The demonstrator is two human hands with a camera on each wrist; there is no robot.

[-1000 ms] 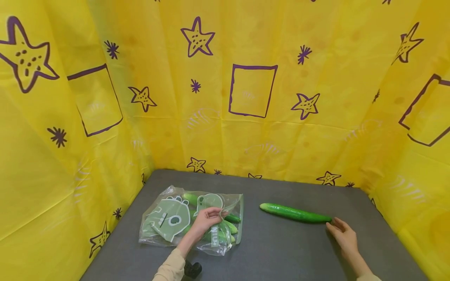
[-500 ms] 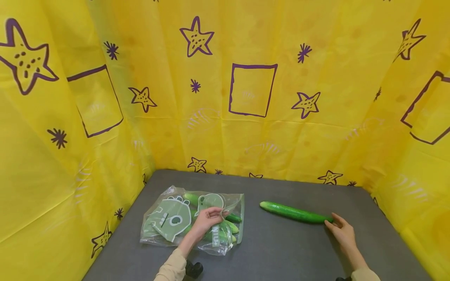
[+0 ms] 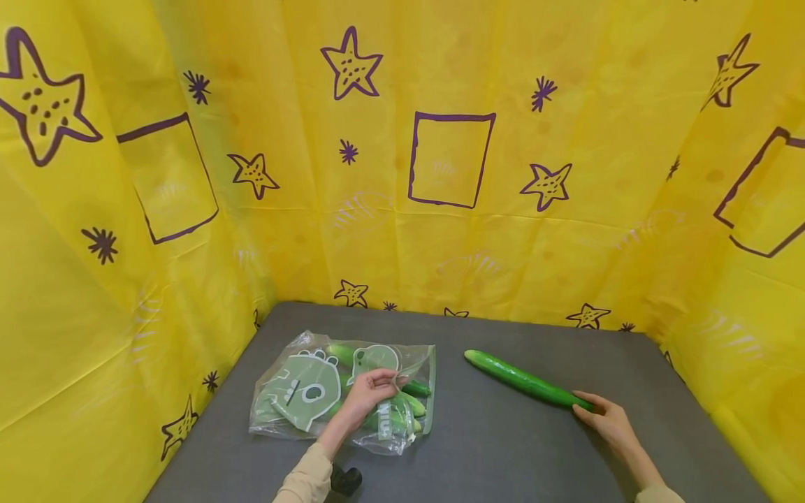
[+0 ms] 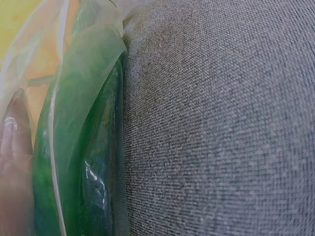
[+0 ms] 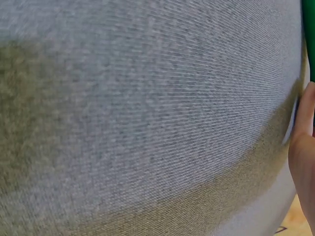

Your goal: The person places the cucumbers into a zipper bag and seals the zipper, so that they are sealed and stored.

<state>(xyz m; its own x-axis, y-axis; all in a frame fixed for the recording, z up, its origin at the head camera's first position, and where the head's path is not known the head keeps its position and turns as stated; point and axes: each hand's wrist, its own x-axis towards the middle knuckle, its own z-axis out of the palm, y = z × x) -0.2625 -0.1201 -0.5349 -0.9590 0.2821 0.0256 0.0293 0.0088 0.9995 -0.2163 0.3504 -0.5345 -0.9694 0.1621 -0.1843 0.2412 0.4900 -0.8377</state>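
Observation:
A clear plastic bag (image 3: 277, 419) with green cartoon prints lies on the left of the table, its open edge facing right. Inside it are several cucumbers (image 3: 409, 405). My left hand (image 3: 367, 395) pinches the bag's upper film near that edge; the left wrist view shows the film draped over green cucumbers (image 4: 74, 123) beside the fingers. To the right, a long green cucumber (image 3: 522, 378) slants across the table. My right hand (image 3: 605, 419) grips its near right end between thumb and fingers. In the right wrist view only part of that hand (image 5: 305, 147) shows, at the right edge.
The grey cloth-covered table (image 3: 490, 454) carries both the bag and the single cucumber. Yellow curtains (image 3: 453, 244) with purple stars and squares enclose its back and sides. A black object (image 3: 346, 480) shows by the left sleeve.
My right hand has moved slightly left and down, now gripping the cucumber's end. The cucumber has turned, its far tip higher and its held end lower. The left hand and bag stay put.

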